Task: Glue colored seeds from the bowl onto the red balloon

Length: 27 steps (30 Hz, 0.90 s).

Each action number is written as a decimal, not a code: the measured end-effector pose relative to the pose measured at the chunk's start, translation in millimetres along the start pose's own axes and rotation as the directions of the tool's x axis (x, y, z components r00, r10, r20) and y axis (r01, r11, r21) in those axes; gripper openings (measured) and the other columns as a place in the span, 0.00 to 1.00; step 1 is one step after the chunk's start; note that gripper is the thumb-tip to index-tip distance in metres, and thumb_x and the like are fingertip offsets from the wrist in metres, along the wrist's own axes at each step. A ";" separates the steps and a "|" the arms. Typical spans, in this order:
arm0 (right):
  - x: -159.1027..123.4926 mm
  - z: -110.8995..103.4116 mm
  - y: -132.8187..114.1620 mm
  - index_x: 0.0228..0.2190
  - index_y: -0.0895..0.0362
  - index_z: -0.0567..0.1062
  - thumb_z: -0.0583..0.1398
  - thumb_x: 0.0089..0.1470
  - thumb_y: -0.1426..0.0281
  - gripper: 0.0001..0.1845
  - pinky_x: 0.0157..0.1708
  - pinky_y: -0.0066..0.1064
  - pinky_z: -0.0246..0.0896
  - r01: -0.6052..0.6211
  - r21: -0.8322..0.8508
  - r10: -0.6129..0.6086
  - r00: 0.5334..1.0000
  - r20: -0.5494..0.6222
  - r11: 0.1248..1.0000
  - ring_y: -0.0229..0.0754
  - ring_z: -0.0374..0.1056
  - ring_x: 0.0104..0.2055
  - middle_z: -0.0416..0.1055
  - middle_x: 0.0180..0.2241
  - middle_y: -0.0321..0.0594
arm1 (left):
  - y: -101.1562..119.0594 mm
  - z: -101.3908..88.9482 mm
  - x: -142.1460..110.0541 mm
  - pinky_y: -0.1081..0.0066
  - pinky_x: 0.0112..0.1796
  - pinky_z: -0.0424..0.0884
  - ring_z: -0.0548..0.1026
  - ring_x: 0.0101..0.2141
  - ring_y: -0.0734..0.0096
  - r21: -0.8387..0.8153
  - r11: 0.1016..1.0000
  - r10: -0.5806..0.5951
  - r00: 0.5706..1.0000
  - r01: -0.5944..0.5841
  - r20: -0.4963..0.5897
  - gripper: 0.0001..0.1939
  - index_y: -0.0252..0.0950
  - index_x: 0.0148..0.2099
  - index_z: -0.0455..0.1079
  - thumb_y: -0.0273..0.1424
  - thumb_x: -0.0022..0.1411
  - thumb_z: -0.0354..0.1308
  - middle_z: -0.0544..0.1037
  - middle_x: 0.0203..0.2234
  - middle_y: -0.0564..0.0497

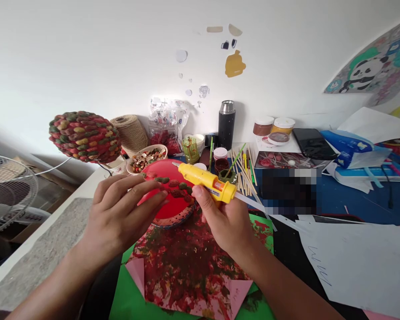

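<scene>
My right hand (231, 220) grips a yellow hot glue gun (203, 178), its metal nozzle pointing left over a round red disc (160, 206). A long pale glue stick (251, 202) trails from the gun's back. Rows of painted shell-like pieces (178, 186), dark green and red, lie across the disc. My left hand (120, 213) hovers at the disc's left side, fingers bent and apart, fingertips close to those pieces; nothing shows between them. Below the disc is a woven-looking rim (175, 221). Paint-smeared paper (190, 266) lies underneath on a green sheet (123, 295).
A ball covered in painted pieces (85, 137) stands at left, near a twine spool (130, 133) and a bowl of shells (148, 160). Behind are a black thermos (226, 126), paint jars (222, 165) and wooden sticks (245, 171). White paper (356, 258) lies right; a fan (8, 195) stands far left.
</scene>
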State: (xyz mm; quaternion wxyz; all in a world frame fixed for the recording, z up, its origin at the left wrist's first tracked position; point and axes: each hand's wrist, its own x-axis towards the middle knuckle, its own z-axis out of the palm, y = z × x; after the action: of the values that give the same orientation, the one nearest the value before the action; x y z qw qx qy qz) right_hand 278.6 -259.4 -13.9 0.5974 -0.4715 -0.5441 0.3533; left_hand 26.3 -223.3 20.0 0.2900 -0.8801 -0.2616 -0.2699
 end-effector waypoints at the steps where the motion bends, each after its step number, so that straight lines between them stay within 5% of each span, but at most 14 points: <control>1: 0.2 0.1 -0.3 0.32 0.51 0.82 0.66 0.72 0.48 0.23 0.19 0.30 0.62 0.003 -0.001 -0.003 1.000 -0.004 1.000 0.41 0.67 0.19 0.68 0.18 0.30 | 0.3 0.6 0.5 0.47 0.54 0.79 0.87 0.51 0.50 -0.003 1.000 0.003 1.000 -0.003 -0.018 0.08 0.45 0.55 0.82 0.27 0.79 0.69 0.92 0.50 0.50; 11: -0.4 -1.1 4.4 0.37 0.52 0.87 0.66 0.73 0.43 0.27 0.20 0.33 0.65 0.011 0.010 -0.011 1.000 0.001 1.000 0.43 0.68 0.18 0.69 0.17 0.32 | 5.0 5.3 -2.7 0.49 0.54 0.76 0.84 0.50 0.48 -0.052 0.999 0.000 1.000 -0.001 -0.020 0.10 0.38 0.58 0.80 0.24 0.78 0.66 0.92 0.47 0.44; 15: -0.4 -2.1 7.7 0.35 0.53 0.87 0.64 0.74 0.41 0.30 0.22 0.33 0.68 0.037 -0.056 -0.039 0.998 -0.040 0.998 0.44 0.69 0.19 0.70 0.16 0.33 | 4.1 -0.6 -5.5 0.51 0.53 0.78 0.84 0.48 0.51 -0.088 0.995 -0.046 0.994 0.037 -0.100 0.11 0.40 0.57 0.81 0.23 0.78 0.66 0.92 0.44 0.46; 20: -5.5 -2.9 19.8 0.33 0.55 0.88 0.67 0.73 0.41 0.31 0.20 0.32 0.69 0.000 -0.022 -0.002 0.996 -0.092 1.000 0.44 0.73 0.18 0.73 0.16 0.35 | -40.5 -0.1 -12.2 0.56 0.49 0.80 0.85 0.43 0.57 -0.175 0.948 -0.301 0.927 0.265 -0.226 0.09 0.44 0.53 0.82 0.25 0.78 0.67 0.90 0.42 0.50; 23: -10.8 -3.0 30.7 0.35 0.54 0.87 0.69 0.73 0.44 0.27 0.22 0.31 0.71 -0.004 0.043 0.009 0.992 -0.123 0.999 0.43 0.74 0.20 0.74 0.18 0.34 | -85.6 25.5 -18.4 0.59 0.47 0.79 0.84 0.44 0.56 -0.258 0.802 -0.561 0.828 0.539 -0.016 0.08 0.42 0.50 0.84 0.34 0.80 0.63 0.90 0.42 0.47; 24: -12.1 -3.3 33.7 0.34 0.54 0.87 0.69 0.73 0.45 0.27 0.21 0.30 0.70 0.002 0.056 0.006 0.988 -0.152 0.998 0.43 0.73 0.19 0.75 0.18 0.35 | -99.4 36.7 -20.1 0.59 0.47 0.79 0.84 0.44 0.55 -0.259 0.775 -0.568 0.815 0.576 0.114 0.10 0.42 0.50 0.85 0.36 0.80 0.62 0.90 0.41 0.46; 27: -12.4 -5.2 38.8 0.36 0.55 0.87 0.69 0.74 0.46 0.25 0.23 0.31 0.73 -0.007 0.054 0.013 0.994 -0.107 0.998 0.43 0.75 0.21 0.76 0.20 0.35 | -127.2 68.7 -22.4 0.59 0.47 0.79 0.84 0.42 0.54 -0.252 0.773 -0.534 0.811 0.583 0.238 0.11 0.42 0.45 0.87 0.35 0.76 0.63 0.91 0.39 0.45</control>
State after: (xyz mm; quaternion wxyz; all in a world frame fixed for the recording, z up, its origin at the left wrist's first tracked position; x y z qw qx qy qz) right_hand 285.3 -260.1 -54.4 0.6365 -0.4762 -0.4991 0.3450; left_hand -46.0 -96.9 5.8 0.0322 -0.8146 -0.4867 -0.3137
